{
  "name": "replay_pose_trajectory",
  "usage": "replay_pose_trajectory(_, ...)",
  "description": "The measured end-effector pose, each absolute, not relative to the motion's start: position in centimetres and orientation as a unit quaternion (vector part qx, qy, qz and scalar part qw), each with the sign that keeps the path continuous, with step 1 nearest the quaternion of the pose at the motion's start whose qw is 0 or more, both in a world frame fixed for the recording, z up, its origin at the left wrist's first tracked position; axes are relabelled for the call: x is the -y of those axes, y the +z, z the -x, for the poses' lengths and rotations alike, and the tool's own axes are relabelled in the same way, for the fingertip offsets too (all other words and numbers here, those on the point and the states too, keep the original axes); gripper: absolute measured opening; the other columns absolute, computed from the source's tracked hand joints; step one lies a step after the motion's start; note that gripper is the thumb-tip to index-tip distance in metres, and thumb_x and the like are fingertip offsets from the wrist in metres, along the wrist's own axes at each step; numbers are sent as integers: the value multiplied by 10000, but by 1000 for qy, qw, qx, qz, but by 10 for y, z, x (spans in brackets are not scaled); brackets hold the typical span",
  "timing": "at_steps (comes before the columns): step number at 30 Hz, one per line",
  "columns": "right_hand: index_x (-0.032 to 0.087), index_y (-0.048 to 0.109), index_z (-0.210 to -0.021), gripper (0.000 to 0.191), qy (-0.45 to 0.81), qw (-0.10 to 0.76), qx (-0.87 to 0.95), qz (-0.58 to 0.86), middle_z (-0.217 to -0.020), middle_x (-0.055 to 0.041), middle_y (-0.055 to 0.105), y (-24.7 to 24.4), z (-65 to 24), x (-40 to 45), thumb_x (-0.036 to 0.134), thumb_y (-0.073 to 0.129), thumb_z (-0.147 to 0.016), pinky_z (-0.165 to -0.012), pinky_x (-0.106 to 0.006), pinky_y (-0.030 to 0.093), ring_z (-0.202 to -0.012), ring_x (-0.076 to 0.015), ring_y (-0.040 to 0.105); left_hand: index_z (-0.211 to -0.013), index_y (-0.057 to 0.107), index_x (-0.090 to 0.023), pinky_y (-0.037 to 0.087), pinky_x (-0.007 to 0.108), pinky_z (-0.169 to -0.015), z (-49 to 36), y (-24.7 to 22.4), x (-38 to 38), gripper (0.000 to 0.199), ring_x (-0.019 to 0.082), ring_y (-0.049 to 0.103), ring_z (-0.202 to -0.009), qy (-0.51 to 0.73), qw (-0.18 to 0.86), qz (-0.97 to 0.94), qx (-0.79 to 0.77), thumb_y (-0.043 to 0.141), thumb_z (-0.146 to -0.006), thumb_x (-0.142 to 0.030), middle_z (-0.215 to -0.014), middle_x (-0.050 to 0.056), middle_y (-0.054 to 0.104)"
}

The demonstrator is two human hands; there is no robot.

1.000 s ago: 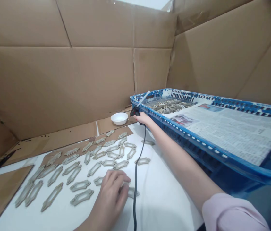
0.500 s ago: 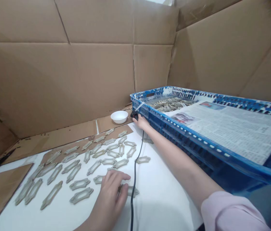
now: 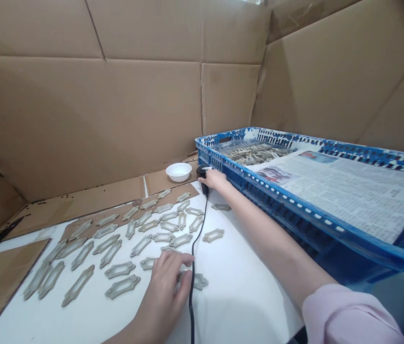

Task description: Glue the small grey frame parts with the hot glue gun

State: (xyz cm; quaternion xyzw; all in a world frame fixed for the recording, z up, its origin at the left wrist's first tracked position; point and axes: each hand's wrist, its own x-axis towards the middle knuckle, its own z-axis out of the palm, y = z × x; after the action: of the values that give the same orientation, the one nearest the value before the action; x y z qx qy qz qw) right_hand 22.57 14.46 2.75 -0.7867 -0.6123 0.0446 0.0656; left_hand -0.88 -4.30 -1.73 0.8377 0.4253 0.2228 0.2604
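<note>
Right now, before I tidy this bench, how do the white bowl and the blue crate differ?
The white bowl is small and round, while the blue plastic crate is far larger and rectangular. The bowl has smooth, plain white sides; the crate's sides are slotted, with patchy blue and white. The bowl shows nothing inside, whereas the crate holds newspaper and a heap of pale pieces. Both are open-topped containers.

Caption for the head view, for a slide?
Left hand at grey frame-shaped pieces on a white sheet; right hand on a black corded device by a blue crate.
</note>
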Motion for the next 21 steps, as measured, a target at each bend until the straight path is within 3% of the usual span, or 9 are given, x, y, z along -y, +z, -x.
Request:
replay_pose_trajectory(8, 135, 524, -1072, 317, 37, -52, 679, 732, -1100, -84, 543, 57, -205, -120, 333, 506, -825, -810, -390, 445, -957, -183, 541, -931, 492, -252, 379, 367, -817, 10, -16, 43, 160, 204, 447, -939, 237, 242, -831, -441, 354, -851, -267, -932, 41, 514)
replay_pose_trajectory(11, 95, 613, -958, 282, 68, -101, 727, 676, -962, -106, 629, 67, -192, -107, 241, 628, -717, -733, -288, 464, -846, -182, 598, -915, 502, -247, 395, 364, -817, 11, -15, 42, 162, 206, 450, -945, 249, 247, -823, -447, 356, -849, -270, -930, 45, 523)
replay_pose_trajectory(14, 123, 636, -965, 346, 76, -127, 760, 633, -977, -102, 644, 68, -181, -101, 152, 664, -621, -690, -240, 452, -862, -207, 606, -905, 507, -246, 405, 361, -821, 11, -15, 42, 164, 204, 453, -952, 257, 252, -816, -452, 357, -848, -277, -937, 46, 526)
replay_pose_trajectory(18, 109, 629, -978, 448, 80, -160, 771, 611, -974, -108, 646, 54, -176, -105, 139, 700, -537, -673, -262, 451, -859, -240, 608, -917, 508, -247, 409, 365, -823, 10, -16, 41, 169, 204, 459, -948, 255, 254, -814, -457, 358, -848, -285, -936, 47, 526)
replay_pose_trajectory(21, 94, 630, -944, 405, 82, -169, 772, 608, -948, -109, 645, 43, -180, -113, 168, 706, -553, -679, -287, 456, -857, -254, 600, -975, 493, -251, 411, 373, -830, 9, -16, 40, 192, 204, 454, -955, 255, 261, -806, -466, 356, -850, -302, -953, 52, 520)
